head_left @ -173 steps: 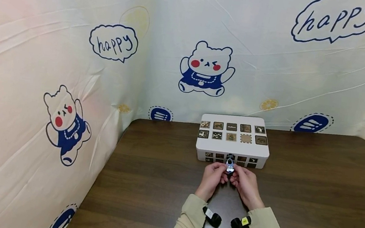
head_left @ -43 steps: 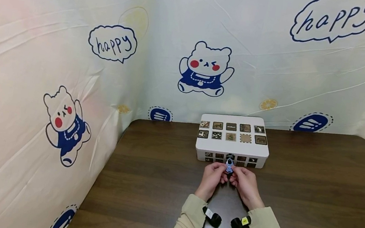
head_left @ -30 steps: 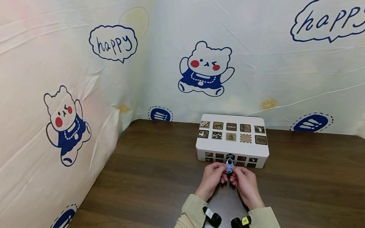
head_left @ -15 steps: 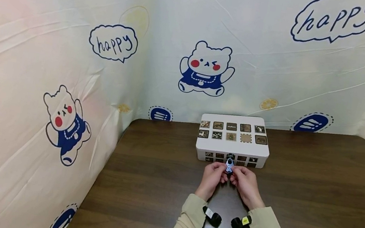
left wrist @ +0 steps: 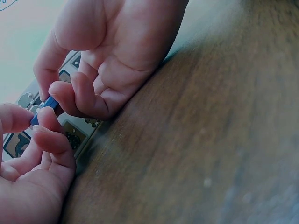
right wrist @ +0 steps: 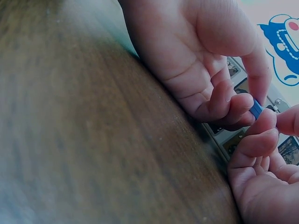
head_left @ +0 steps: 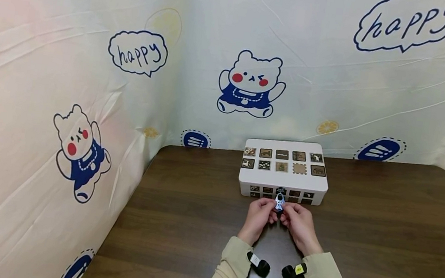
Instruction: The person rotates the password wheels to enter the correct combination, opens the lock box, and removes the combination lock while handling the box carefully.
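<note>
A small blue combination padlock [head_left: 279, 203] with a metal shackle hangs at the clasp [head_left: 281, 191] on the front of a white box [head_left: 283, 180]. My left hand [head_left: 256, 216] pinches its left side between thumb and fingers. On the other side my right hand [head_left: 299, 223] pinches it too, so the hands nearly meet under it. Both wrist views show only a blue sliver of the padlock [left wrist: 46, 103] between the fingertips. The box's lid is down, and small dark picture squares cover its top and front. The padlock's number wheels are too small to read.
The box stands on a dark wooden table [head_left: 184, 228], close to its back edge. A pale cloth [head_left: 197, 78] printed with cartoon bears hangs behind and to the left. Black wrist cameras [head_left: 259, 266] sit at the inner side of each sleeve.
Both hands keep almost the same place on the padlock, and the box stays put. The sheen on the padlock's face differs slightly between frames, as if its tilt changes a little.
</note>
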The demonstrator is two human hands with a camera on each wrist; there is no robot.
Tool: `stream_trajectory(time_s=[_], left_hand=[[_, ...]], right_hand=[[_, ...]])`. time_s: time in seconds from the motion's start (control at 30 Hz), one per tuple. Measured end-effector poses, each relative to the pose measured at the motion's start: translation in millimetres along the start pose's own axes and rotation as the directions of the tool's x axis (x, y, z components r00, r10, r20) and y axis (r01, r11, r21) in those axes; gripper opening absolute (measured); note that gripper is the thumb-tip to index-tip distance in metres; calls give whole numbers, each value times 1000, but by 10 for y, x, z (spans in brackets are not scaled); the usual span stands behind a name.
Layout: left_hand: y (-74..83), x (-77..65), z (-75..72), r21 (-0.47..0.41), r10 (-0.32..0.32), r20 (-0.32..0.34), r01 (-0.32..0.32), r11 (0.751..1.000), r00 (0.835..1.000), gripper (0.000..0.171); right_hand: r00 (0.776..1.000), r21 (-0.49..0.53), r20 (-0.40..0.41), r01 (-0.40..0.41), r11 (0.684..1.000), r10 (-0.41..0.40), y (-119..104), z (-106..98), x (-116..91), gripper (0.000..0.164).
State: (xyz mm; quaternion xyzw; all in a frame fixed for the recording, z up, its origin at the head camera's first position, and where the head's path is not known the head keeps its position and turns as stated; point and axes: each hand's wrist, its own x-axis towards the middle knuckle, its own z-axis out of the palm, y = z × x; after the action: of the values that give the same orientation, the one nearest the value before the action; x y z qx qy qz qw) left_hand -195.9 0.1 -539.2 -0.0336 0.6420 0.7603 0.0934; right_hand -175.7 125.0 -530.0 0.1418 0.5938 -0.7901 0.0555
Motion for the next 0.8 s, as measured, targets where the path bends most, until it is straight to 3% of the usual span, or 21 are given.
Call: stream_trajectory(time_s=[0.8], left_hand=[[-5, 5, -3, -2, 3, 6, -3, 1000, 1000, 16]], right_hand=[[1000, -16, 8, -8, 1000, 8, -8, -11, -8, 14]])
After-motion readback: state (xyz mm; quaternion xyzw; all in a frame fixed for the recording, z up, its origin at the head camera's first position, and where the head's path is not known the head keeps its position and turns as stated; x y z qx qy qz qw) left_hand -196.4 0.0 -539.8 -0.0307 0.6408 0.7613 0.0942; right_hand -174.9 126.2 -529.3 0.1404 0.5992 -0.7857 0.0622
